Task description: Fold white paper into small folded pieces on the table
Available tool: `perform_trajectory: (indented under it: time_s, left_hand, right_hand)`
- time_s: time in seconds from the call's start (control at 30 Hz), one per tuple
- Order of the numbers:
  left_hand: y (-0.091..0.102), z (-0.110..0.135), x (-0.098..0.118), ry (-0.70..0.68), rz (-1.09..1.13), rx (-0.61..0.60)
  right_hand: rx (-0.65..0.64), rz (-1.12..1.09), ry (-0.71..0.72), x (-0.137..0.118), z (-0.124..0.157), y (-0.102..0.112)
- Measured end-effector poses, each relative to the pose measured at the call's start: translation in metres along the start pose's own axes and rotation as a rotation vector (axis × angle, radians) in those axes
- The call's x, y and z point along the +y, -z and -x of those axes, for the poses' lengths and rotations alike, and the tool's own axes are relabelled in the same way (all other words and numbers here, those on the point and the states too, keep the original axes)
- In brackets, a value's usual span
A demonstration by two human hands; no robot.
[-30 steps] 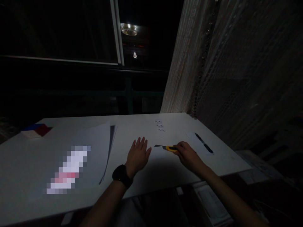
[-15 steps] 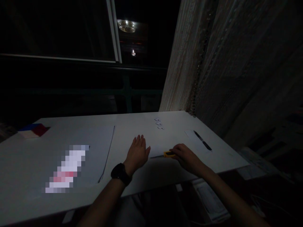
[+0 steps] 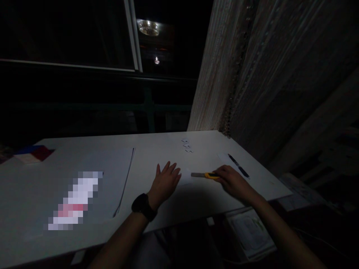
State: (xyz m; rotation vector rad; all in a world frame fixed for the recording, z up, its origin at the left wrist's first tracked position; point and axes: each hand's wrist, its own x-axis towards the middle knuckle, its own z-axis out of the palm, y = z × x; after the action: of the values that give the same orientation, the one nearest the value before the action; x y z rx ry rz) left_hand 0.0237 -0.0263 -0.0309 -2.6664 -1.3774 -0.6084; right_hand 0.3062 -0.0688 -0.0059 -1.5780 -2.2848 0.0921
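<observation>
My left hand (image 3: 166, 182) lies flat, fingers spread, on the white table, at the left end of a small piece of white paper (image 3: 185, 177). A dark watch (image 3: 143, 206) is on that wrist. My right hand (image 3: 232, 181) is closed round a yellow utility knife (image 3: 211, 175). Its blade (image 3: 198, 175) is out and points left, just right of the paper. Beyond my hands several small paper pieces with dark marks (image 3: 186, 145) lie in a row. A black pen (image 3: 238, 166) rests to the right, partly over another bit of paper (image 3: 223, 158).
The white table (image 3: 157, 145) spans the view. At its left are large paper sheets (image 3: 112, 164), a pixelated patch (image 3: 75, 201) and a blue, red and white block (image 3: 34, 154). A curtain (image 3: 207, 74) hangs behind. Papers (image 3: 248, 231) lie below the front edge.
My right hand has moved right and slightly away from me with the utility knife, so the blade is off the paper. The left hand's fingers have spread wider. The camera has shifted slightly.
</observation>
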Motion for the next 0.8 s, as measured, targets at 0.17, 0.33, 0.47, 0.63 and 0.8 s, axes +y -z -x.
perform_trajectory:
  time_s: [0.17, 0.33, 0.47, 0.63, 0.8]
  left_hand:
    - [0.0, 0.001, 0.003, -0.025, 0.039, -0.012]
    - [0.0, 0.002, 0.003, 0.009, 0.063, -0.009]
    - [-0.001, 0.003, 0.002, 0.015, 0.062, 0.004]
    - [-0.004, 0.004, 0.0, 0.006, 0.049, 0.006]
    - [0.002, 0.002, 0.002, 0.007, 0.049, 0.007]
  right_hand:
    - [0.041, 0.054, -0.029, -0.009, -0.015, -0.009]
    - [0.031, 0.006, 0.07, -0.026, -0.022, -0.022]
    - [0.016, -0.052, 0.117, -0.029, -0.016, -0.02]
    - [-0.03, -0.078, 0.171, -0.029, -0.009, -0.015]
    - [-0.027, -0.091, 0.167, -0.03, -0.009, -0.016]
